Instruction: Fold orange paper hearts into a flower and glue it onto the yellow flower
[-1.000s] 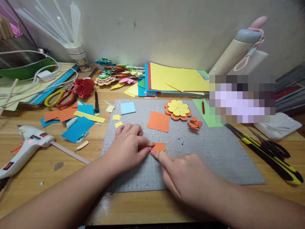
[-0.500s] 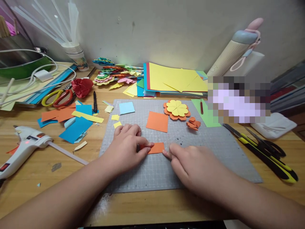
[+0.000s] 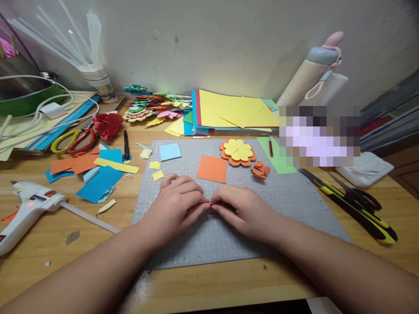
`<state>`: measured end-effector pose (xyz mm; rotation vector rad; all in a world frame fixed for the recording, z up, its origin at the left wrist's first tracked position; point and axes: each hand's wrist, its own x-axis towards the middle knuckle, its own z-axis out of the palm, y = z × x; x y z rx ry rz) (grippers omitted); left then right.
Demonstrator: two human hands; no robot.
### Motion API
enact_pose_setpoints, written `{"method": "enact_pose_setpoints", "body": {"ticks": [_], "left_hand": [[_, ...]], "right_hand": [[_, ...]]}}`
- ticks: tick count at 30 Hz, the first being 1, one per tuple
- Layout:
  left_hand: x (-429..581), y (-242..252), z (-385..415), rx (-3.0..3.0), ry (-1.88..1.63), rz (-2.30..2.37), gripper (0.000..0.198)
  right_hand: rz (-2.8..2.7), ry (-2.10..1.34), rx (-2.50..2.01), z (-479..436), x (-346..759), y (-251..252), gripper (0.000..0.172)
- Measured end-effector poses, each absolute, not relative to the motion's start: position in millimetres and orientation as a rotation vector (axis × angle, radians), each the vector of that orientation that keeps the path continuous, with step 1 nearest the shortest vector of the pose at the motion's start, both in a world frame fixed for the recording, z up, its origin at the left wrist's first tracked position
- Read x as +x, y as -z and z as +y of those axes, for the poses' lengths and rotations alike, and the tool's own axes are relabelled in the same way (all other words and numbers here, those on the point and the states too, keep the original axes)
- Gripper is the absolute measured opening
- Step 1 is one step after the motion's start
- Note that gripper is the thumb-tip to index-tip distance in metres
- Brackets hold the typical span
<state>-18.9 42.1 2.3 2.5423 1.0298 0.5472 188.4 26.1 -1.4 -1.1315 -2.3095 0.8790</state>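
Observation:
My left hand and my right hand meet above the grey cutting mat. Their thumbs and fingertips pinch a folded piece of orange paper, of which only a sliver shows between them. Just beyond the hands lies a flat orange paper square. To its right are a yellow and orange paper flower and a small crumpled-looking orange paper piece. Small yellow paper squares and a light blue paper stack lie past my left hand.
A hot glue gun with its glue stick lies left, near paper scraps and red-and-yellow-handled tools. On the right are a utility knife and black scissors. Coloured sheets and finished paper flowers line the wall.
My right hand has moved left to meet my left hand. The orange paper, which lay flat and visible on the mat, is now mostly hidden between my fingers. The view has shifted slightly.

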Motion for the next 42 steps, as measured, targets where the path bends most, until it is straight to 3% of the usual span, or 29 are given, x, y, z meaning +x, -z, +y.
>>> {"method": "enact_pose_setpoints", "body": {"ticks": [5, 9, 25, 33, 42], "left_hand": [[-18.2, -9.4, 38.3, 1.978, -0.570, 1.128, 0.021], [-13.7, -11.7, 34.9, 1.713, -0.506, 1.140, 0.028], [0.8, -53.5, 34.1, 1.450, -0.685, 1.208, 0.019], [2.8, -19.8, 46.3, 1.128, -0.752, 1.073, 0.014], [-2.5, -22.5, 39.0, 1.449, -0.688, 1.076, 0.020]], "right_hand": [[-1.666, -1.521, -1.155, 22.3, 184.4, -1.0, 0.012], [-1.520, -1.732, -1.052, 21.3, 182.6, -2.1, 0.016], [-1.533, -1.672, -1.093, 22.0, 176.7, -45.5, 0.012], [-1.817, -1.426, -1.109, 37.4, 181.8, -22.6, 0.009], [-2.007, -1.211, -1.006, 35.5, 189.0, -7.5, 0.019]]}}
